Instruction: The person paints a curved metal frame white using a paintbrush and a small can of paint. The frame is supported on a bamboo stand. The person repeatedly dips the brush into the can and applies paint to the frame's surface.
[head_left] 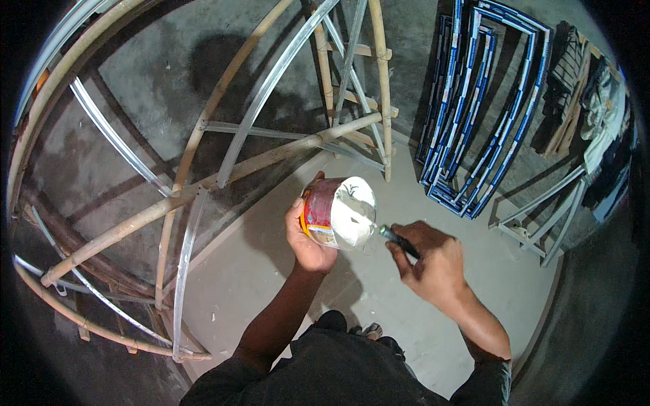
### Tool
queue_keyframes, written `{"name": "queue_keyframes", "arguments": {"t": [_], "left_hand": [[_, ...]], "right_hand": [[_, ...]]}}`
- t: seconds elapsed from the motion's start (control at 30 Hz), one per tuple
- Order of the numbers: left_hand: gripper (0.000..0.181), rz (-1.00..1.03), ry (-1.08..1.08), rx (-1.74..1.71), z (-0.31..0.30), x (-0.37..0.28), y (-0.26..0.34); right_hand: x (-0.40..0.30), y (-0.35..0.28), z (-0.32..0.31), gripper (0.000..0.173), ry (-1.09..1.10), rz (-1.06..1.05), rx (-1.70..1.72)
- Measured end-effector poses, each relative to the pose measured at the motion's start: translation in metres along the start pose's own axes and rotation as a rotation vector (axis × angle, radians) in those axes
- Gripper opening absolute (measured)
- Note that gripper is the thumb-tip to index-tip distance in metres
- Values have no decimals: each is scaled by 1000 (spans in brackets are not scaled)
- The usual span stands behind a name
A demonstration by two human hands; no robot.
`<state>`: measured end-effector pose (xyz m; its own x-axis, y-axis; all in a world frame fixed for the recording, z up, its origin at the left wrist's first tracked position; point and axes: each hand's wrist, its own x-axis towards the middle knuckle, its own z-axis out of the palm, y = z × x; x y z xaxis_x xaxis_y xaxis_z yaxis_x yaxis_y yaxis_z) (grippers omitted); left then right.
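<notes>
My left hand (308,243) is closed around a red and yellow round container (325,210), tilted so that its mouth faces right. Pale, whitish material (353,213) lines the inside. To the right of the mouth, my right hand (431,256) grips a dark handle (401,241) with a greenish end. That end points at the container's rim; what lies beyond it is too bright and blurred to make out. Both hands are held in front of my body, above the floor.
Bamboo poles (106,241) and metal bars (274,81) form a scaffold at the left. Blue-and-white wrapped frames (538,91) lean against the wall. Clothes (604,111) hang at the right above a metal stand (553,218). Small scraps lie on the pale floor (244,299).
</notes>
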<state>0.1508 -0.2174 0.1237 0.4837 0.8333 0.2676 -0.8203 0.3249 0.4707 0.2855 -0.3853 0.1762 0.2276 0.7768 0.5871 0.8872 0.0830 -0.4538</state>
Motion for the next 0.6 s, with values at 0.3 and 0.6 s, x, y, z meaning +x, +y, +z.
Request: {"name": "queue_keyframes", "arguments": {"t": [0.3, 0.6], "left_hand": [[53, 59, 148, 238, -29, 69, -60], [49, 156, 215, 334, -76, 173, -98]], "right_hand": [[38, 73, 9, 22, -257, 150, 476], [117, 155, -13, 27, -383, 747, 1045]]}}
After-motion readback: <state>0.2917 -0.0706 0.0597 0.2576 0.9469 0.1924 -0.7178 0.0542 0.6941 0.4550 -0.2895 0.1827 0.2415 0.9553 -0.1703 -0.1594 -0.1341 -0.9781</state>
